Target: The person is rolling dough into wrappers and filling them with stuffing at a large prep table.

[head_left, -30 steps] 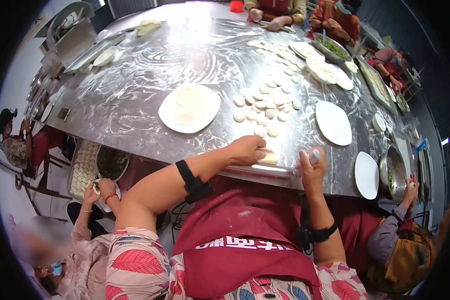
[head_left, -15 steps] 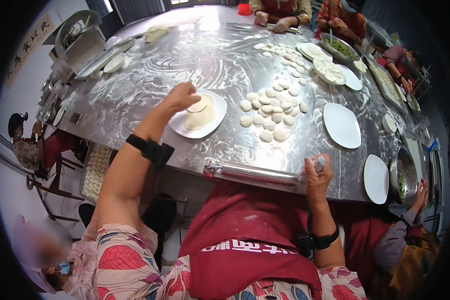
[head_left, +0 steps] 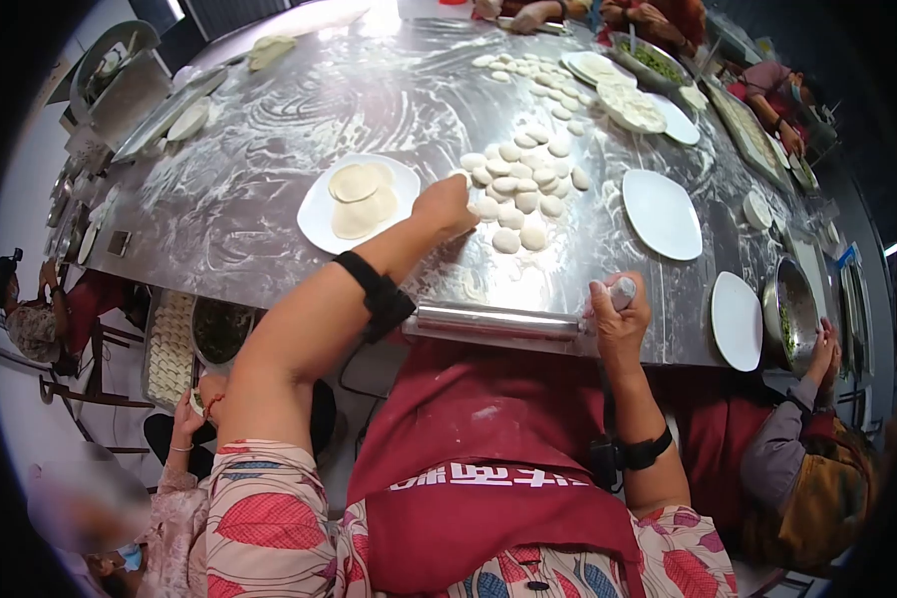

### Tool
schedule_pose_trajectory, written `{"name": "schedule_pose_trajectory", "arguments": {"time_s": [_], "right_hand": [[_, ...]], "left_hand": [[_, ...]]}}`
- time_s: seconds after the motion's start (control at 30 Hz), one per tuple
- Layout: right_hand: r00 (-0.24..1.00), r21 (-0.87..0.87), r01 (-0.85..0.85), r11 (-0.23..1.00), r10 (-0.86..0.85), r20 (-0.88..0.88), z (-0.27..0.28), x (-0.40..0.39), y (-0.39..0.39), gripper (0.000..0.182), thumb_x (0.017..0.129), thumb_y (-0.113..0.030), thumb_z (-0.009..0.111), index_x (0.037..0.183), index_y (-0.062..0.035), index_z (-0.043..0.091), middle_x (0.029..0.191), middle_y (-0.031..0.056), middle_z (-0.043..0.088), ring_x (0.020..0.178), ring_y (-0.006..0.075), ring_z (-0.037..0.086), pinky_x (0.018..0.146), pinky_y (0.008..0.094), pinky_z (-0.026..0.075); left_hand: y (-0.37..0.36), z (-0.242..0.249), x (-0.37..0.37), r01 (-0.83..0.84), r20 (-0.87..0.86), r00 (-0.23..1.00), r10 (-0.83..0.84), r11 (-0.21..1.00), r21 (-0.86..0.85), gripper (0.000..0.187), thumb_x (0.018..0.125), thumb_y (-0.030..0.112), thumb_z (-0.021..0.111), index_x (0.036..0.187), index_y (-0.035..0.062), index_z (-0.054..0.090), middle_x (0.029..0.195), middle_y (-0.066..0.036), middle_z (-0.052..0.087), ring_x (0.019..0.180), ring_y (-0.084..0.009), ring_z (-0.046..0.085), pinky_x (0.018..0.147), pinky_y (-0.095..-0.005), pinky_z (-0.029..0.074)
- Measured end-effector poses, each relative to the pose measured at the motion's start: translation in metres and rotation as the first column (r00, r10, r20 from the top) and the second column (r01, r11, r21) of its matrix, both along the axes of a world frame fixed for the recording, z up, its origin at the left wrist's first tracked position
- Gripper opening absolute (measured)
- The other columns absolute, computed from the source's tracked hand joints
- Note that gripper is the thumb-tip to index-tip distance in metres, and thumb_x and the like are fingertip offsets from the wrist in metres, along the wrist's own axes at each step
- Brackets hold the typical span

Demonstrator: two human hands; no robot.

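My left hand (head_left: 447, 209) is at the left edge of a cluster of small round dough pieces (head_left: 532, 236), fingers curled down at the table. Whatever is under its fingertips is hidden. To its left, a white plate (head_left: 314, 221) bears several thin round dough wrappers (head_left: 361, 197), some overlapping. My right hand (head_left: 623, 307) grips the right handle of a metal rolling pin (head_left: 498, 321), which lies along the near table edge. The pin's left handle is hidden behind my left forearm's black strap device.
The floured steel table (head_left: 259, 189) has two bare white plates, one (head_left: 663, 214) right of the dough, another (head_left: 737, 321) nearer. A metal bowl of green filling (head_left: 795, 314) stands at right. Other people work around the table; a tray of dumplings (head_left: 172, 344) sits lower left.
My left hand has left the wrappers on the plate and moved right to the dough pieces. My right hand still holds the rolling pin. The whole view has shifted slightly.
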State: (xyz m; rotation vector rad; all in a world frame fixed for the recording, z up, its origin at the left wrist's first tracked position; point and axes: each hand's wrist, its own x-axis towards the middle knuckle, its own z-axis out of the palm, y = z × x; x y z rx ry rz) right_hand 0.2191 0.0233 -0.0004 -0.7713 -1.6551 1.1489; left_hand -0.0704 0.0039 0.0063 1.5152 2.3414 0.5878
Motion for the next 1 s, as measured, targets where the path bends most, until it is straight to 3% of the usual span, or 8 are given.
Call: {"name": "schedule_pose_trajectory", "arguments": {"time_s": [0.13,0.17,0.27,0.3,0.53,0.7,0.97,1.0], "right_hand": [[1.000,-0.026,-0.027,0.999,0.027,0.002,-0.002,0.001,0.004,0.017,0.085,-0.007,0.064,0.085,-0.0067,0.048,0.062,0.0005,0.053,0.053,0.0061,0.051,0.048,0.0211,0.041],[0.999,-0.039,-0.023,0.999,0.025,0.031,0.000,-0.001,0.006,0.017,0.085,-0.007,0.064,0.085,-0.0067,0.048,0.062,0.0005,0.053,0.053,0.0061,0.051,0.048,0.0210,0.041],[0.998,-0.014,-0.048,0.999,0.048,0.050,-0.002,0.002,0.010,0.016,0.085,-0.006,0.064,0.086,-0.0065,0.048,0.063,0.0004,0.054,0.054,0.0061,0.051,0.048,0.0208,0.041],[0.997,0.003,-0.061,0.998,0.061,0.040,-0.003,0.001,0.011,0.016,0.085,-0.006,0.064,0.086,-0.0065,0.048,0.063,0.0004,0.054,0.054,0.0061,0.051,0.048,0.0207,0.041],[0.996,-0.038,-0.081,0.996,0.080,-0.035,-0.001,0.002,0.004,0.016,0.085,-0.006,0.064,0.086,-0.0062,0.048,0.064,0.0004,0.053,0.055,0.0061,0.052,0.048,0.0213,0.041],[0.985,0.066,0.010,0.998,-0.021,0.169,0.027,-0.009,0.010,0.018,0.084,-0.008,0.065,0.085,-0.0050,0.047,0.063,0.0007,0.054,0.054,0.0059,0.051,0.046,0.0216,0.040],[0.990,0.018,0.034,0.999,-0.036,0.134,0.005,-0.013,0.017,0.016,0.083,-0.008,0.063,0.087,-0.0034,0.048,0.065,0.0025,0.055,0.056,0.0073,0.053,0.048,0.0224,0.041],[0.991,0.017,0.048,0.999,-0.050,0.128,0.005,-0.007,0.014,0.016,0.083,-0.007,0.063,0.087,-0.0031,0.048,0.065,0.0027,0.055,0.056,0.0077,0.053,0.049,0.0226,0.041]], "left_hand": [[-0.022,-0.008,0.023,0.192,0.178,0.963,-0.201,0.979,0.064,0.040,0.066,0.024,0.071,0.098,0.0040,0.058,0.088,-0.016,0.061,0.083,-0.0310,0.060,0.070,-0.0387,0.047],[-0.027,-0.009,0.029,0.328,0.059,0.943,-0.327,0.945,-0.013,0.031,0.068,0.024,0.069,0.092,0.0052,0.060,0.088,-0.015,0.063,0.083,-0.0305,0.061,0.069,-0.0395,0.047],[-0.040,0.020,0.038,0.388,0.080,0.921,-0.380,0.886,-0.256,0.024,0.070,0.022,0.066,0.085,0.0044,0.062,0.085,-0.015,0.064,0.082,-0.0307,0.062,0.069,-0.0406,0.047],[-0.044,0.018,0.033,0.352,0.086,0.936,-0.342,0.924,-0.149,0.019,0.072,0.018,0.064,0.082,0.0033,0.062,0.081,-0.015,0.064,0.078,-0.0293,0.062,0.068,-0.0389,0.047],[-0.041,-0.005,0.046,0.415,0.488,0.805,-0.337,0.908,-0.057,0.015,0.072,0.012,0.066,0.083,0.0017,0.062,0.073,-0.006,0.062,0.070,-0.0140,0.057,0.064,-0.0302,0.046],[-0.025,-0.015,0.069,0.321,0.406,0.856,-0.319,0.945,0.065,0.013,0.072,0.010,0.064,0.081,0.0011,0.063,0.074,-0.008,0.064,0.068,-0.0155,0.059,0.063,-0.0303,0.046],[-0.018,0.001,0.063,0.423,0.413,0.840,-0.351,0.901,-0.096,0.011,0.071,0.008,0.062,0.079,-0.0002,0.064,0.069,-0.010,0.063,0.066,-0.0163,0.059,0.061,-0.0306,0.047],[-0.021,-0.003,0.062,0.414,0.280,0.877,-0.390,0.910,-0.032,0.012,0.072,0.007,0.061,0.080,-0.0008,0.063,0.070,-0.010,0.063,0.066,-0.0160,0.059,0.062,-0.0304,0.047]]}}
